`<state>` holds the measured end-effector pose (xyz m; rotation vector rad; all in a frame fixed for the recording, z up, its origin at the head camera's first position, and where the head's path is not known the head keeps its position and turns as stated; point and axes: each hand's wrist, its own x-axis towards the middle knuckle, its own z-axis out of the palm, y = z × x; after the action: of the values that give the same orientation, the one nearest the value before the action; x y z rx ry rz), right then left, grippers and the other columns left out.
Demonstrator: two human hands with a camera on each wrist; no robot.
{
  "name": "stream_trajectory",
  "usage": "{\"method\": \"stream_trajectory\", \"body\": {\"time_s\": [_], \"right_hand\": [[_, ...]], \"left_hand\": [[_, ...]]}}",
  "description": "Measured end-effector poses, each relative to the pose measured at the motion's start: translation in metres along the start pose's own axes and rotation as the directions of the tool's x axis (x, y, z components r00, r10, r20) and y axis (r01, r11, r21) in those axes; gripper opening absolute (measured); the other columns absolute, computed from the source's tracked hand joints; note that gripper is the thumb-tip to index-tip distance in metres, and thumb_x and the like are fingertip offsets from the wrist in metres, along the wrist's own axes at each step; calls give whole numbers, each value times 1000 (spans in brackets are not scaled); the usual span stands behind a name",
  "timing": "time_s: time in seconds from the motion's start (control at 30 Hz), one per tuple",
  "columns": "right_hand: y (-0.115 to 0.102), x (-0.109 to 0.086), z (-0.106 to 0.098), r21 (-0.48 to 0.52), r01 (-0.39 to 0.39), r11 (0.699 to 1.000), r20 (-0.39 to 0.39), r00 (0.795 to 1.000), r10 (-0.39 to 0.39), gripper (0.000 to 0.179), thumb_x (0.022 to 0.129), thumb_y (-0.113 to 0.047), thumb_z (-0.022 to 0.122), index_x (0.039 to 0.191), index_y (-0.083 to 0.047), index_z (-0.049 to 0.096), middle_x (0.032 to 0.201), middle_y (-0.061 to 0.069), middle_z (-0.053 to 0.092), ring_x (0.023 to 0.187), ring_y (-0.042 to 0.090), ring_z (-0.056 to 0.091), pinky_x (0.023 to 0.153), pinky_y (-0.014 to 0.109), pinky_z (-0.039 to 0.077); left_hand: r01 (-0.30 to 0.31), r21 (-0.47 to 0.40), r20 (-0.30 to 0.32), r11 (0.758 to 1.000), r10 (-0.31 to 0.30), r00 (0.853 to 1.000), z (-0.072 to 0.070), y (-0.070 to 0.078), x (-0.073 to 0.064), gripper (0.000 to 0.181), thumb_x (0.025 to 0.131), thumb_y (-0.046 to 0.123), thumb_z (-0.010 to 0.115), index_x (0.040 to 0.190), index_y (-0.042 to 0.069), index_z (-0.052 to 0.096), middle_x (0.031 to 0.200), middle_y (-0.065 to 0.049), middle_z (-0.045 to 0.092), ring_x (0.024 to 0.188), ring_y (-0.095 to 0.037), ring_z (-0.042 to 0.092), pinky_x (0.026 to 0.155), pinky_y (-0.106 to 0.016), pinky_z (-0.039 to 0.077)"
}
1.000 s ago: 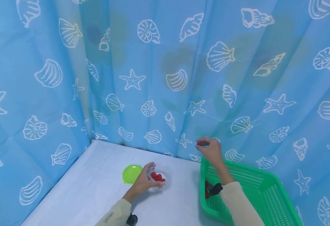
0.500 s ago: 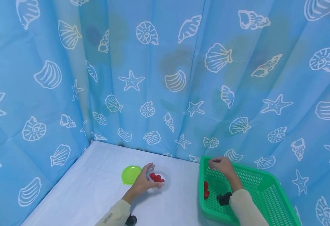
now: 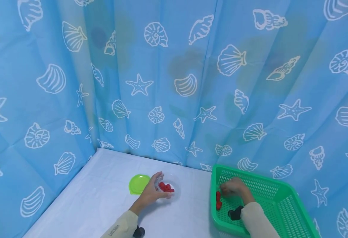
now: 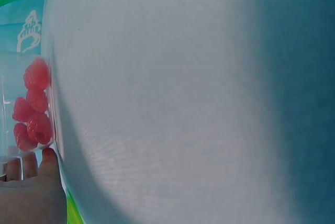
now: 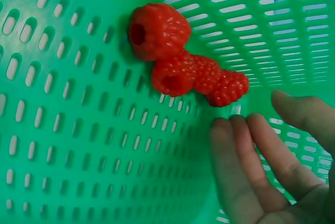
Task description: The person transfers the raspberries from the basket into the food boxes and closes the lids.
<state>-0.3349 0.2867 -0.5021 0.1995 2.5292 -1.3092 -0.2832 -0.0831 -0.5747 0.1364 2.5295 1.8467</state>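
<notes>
Container, one: clear plastic, round, smooth-walled, open at the top [image 3: 177, 184]; at the white cloth-covered table [image 3: 102, 195], clamped between thumb and fingers of the left hand [image 3: 150, 192]. Contents: raspberries [image 4: 39, 128], red, pebbled, five visible (some overlap, so any hidden ones cannot be told).

Basket, one: green plastic, roughly rectangular, walls and floor pierced with rounded slots [image 3: 269, 190]; stands to the right of the container, well apart from it. Contents: loose raspberries [image 5: 177, 72], four visible, touching in a row along the wall, two showing hollow ends.

Right hand, one [image 3: 233, 186]: inside the basket, thumb and fingers apart with nothing between them, fingertips just beside the nearest loose berry.

Lid, one: lime-green, glossy, rounded, tabbed [image 3: 138, 184]; lies flat beside the left hand, partly covered by it.

Sleeves, two: pale cream, the left one lettered [image 3: 118, 226].

Curtain: blue, creased sheeting, printed with white shells and starfish [image 3: 162, 102]; hangs behind the table.
</notes>
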Motion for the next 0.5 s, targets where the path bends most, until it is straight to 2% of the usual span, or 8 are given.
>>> {"method": "stream_trajectory", "body": {"time_s": [0.1, 0.23, 0.5], "right_hand": [[2, -1, 3, 6, -36, 999, 30, 999, 35, 23, 83, -6, 67, 95, 13, 64, 88, 21, 68, 76, 29, 69, 68, 40, 59], [3, -1, 8, 105, -91, 990, 58, 995, 85, 26, 85, -5, 66, 102, 15, 62, 90, 24, 67, 74, 31, 70, 69, 41, 59], [1, 1, 15, 112, -107, 988, 41, 994, 103, 24, 83, -5, 70, 96, 13, 62, 87, 21, 66, 67, 26, 69, 66, 37, 59]], "left_hand": [[7, 1, 1, 1000, -7, 1000, 0, -1, 0, 104, 67, 33, 90, 151, 24, 28, 149, -2, 41, 135, -32, 39, 93, -48, 51], [8, -2, 4, 1000, -8, 1000, 0, -2, 1, 104, 67, 32, 90, 151, 25, 29, 149, -2, 40, 135, -32, 39, 93, -47, 52], [11, -25, 10, 1000, -11, 1000, 0, -2, 2, 106, 67, 30, 91, 152, 24, 28, 150, -1, 39, 136, -32, 36, 91, -46, 53]]}}
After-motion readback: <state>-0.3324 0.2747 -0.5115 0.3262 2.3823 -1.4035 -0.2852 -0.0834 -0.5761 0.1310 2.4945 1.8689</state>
